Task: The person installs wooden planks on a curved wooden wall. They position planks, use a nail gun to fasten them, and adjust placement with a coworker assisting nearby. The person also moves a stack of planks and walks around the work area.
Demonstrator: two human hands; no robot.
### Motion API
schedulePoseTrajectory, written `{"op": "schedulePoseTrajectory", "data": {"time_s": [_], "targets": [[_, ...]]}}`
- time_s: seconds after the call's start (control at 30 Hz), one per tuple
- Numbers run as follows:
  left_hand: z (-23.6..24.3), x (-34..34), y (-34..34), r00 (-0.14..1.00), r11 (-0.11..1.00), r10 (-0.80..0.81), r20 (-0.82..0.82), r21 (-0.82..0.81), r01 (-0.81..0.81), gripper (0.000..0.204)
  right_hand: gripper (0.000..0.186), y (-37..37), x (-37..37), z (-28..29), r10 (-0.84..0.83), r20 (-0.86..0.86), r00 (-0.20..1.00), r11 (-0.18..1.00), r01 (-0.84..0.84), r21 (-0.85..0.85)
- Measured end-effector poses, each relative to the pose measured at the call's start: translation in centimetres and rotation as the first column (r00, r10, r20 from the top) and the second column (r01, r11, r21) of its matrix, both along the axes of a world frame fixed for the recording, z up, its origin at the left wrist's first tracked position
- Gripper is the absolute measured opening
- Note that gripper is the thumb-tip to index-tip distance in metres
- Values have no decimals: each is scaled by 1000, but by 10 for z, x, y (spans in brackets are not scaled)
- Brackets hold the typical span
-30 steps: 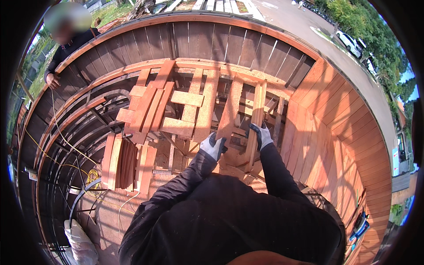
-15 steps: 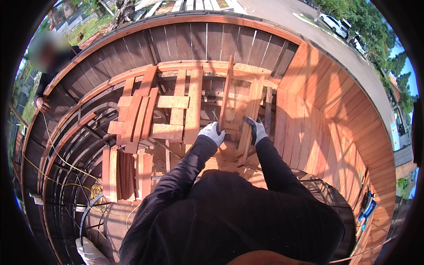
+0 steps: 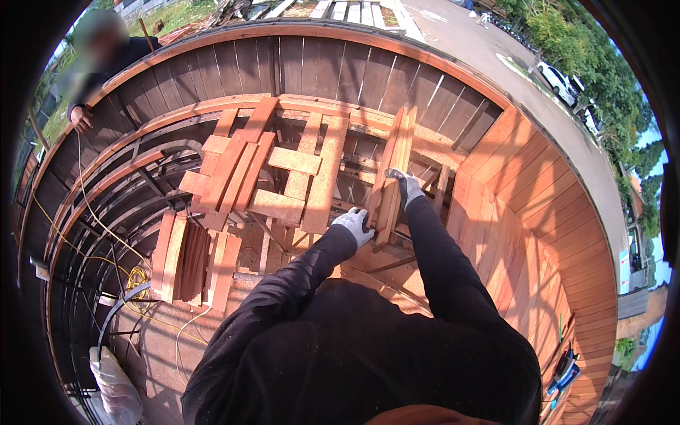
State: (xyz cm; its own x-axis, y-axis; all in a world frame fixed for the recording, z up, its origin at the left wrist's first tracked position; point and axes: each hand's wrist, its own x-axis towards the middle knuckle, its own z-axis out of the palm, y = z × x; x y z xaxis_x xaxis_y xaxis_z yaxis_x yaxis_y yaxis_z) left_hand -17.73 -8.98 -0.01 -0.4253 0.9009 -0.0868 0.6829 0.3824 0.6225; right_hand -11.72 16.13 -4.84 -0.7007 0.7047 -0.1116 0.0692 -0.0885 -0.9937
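Long narrow wooden boards lie side by side in front of me, running away from me on the framework. At their near left edge, my left hand, in a white-grey glove, is closed on the leftmost board, its thumb toward me. Further along, my right hand, gloved with dark fingertips, is wrapped over the boards from the right side. Parts of the fingers of both hands are hidden.
More planks lie crosswise on the curved framing at left, with a bundle of boards below. A yellow cord hangs there. A blue tool lies at lower right. Another person's hand rests on the left rim.
The board in my left hand has moved right and now lies against the other boards. My right hand has shifted from their right side to over their top. The view has turned slightly.
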Motion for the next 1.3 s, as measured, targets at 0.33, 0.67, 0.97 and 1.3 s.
{"op": "schedulePoseTrajectory", "data": {"time_s": [0.33,0.67,0.97,1.3], "targets": [[-5,-2,1,985,986,-165,-58,-28,163,50,84,69,-47,-48,-133,330,935,958,36,284],[-1,-50,-43,865,949,314,-392,140,-281,60,61,-5,-26,41,-314,260,913,894,193,403],[-5,-77,-5,847,914,263,-462,-162,-372,79,50,41,-27,-13,-286,483,828,925,107,364],[16,-62,17,941,921,273,-200,-228,-315,95,75,34,-23,-1,-223,585,779,915,-39,401]]}}
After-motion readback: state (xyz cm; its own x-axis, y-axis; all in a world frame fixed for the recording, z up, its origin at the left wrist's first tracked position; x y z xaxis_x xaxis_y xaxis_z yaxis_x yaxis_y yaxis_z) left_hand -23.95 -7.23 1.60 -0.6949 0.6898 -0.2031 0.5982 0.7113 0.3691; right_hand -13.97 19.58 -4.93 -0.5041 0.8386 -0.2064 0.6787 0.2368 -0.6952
